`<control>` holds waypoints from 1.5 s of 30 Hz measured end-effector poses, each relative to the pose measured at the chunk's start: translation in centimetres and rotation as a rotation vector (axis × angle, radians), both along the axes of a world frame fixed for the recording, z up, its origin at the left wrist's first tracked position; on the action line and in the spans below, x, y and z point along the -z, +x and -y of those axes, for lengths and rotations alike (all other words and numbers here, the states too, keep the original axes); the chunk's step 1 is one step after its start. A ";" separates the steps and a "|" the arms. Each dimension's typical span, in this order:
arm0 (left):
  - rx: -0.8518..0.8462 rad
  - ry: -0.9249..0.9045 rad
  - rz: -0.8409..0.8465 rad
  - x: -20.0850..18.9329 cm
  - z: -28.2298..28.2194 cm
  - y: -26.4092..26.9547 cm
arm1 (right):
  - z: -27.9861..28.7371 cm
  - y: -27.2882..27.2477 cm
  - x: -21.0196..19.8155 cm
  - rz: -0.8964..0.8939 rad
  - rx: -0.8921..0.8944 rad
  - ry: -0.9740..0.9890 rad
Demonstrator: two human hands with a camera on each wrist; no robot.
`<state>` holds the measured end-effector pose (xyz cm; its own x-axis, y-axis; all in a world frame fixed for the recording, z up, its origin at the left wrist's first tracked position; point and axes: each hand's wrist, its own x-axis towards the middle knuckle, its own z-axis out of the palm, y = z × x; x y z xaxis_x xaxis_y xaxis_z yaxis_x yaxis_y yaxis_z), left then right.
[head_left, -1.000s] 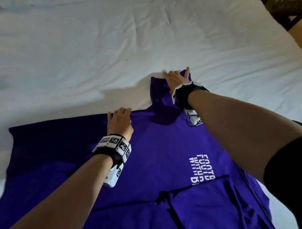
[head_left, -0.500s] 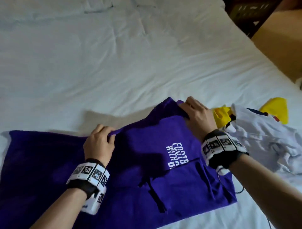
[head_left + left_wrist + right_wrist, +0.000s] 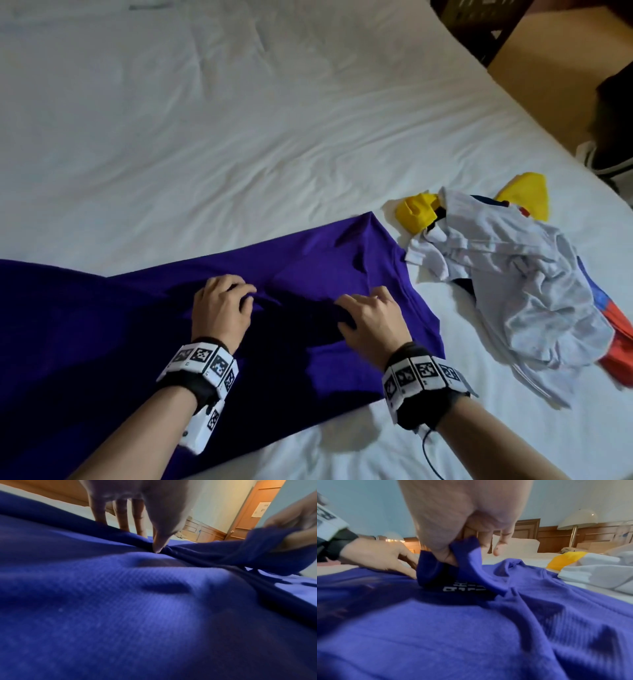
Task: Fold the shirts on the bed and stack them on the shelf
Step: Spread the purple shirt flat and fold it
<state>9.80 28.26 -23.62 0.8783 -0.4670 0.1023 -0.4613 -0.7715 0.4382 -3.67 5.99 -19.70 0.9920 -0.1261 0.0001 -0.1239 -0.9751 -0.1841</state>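
A purple shirt [image 3: 342, 260] lies across the near side of the white bed [image 3: 239, 137], its far half folded over toward me. My left hand [image 3: 239, 296] pinches a fold near the shirt's middle; in the left wrist view the thumb [image 3: 158, 545] presses into the purple shirt [image 3: 137, 615] against the fingers behind it. My right hand [image 3: 356, 306] grips the folded edge just to the right. In the right wrist view my right hand [image 3: 467, 551] holds a lifted flap, with white lettering [image 3: 462, 588] showing in the shadow under it.
A crumpled pile lies right of the purple shirt: a white-grey shirt [image 3: 513, 274], a yellow one [image 3: 418, 212] and orange-blue cloth [image 3: 616, 329]. The bed's right edge drops to a wooden floor [image 3: 548, 51]. Dark furniture [image 3: 479, 20] stands beyond. A lamp [image 3: 576, 519] stands near the headboard.
Both hands drew the shirt's far edge and sleeve toward me, folding it over the front. The printed lettering is now covered. My view swung right, bringing the pile into sight.
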 end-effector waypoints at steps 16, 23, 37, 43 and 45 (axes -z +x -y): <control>0.174 -0.119 -0.131 -1.6 5.2 -8.5 | 2.1 -3.0 -1.6 0.084 -0.092 0.228; 0.305 -0.205 -0.294 -1.9 3.5 -8.0 | 5.6 -1.8 -2.5 -0.295 -0.064 0.154; -0.630 -0.532 -0.734 -1.6 5.6 -1.0 | 6.0 7.5 1.5 -0.141 0.717 0.959; -0.484 -0.376 -0.565 -1.1 5.2 -2.7 | 5.8 5.7 2.1 -0.116 0.694 0.837; -0.438 -0.420 -0.466 -1.6 5.2 -2.9 | 6.1 5.6 2.2 -0.189 0.663 0.766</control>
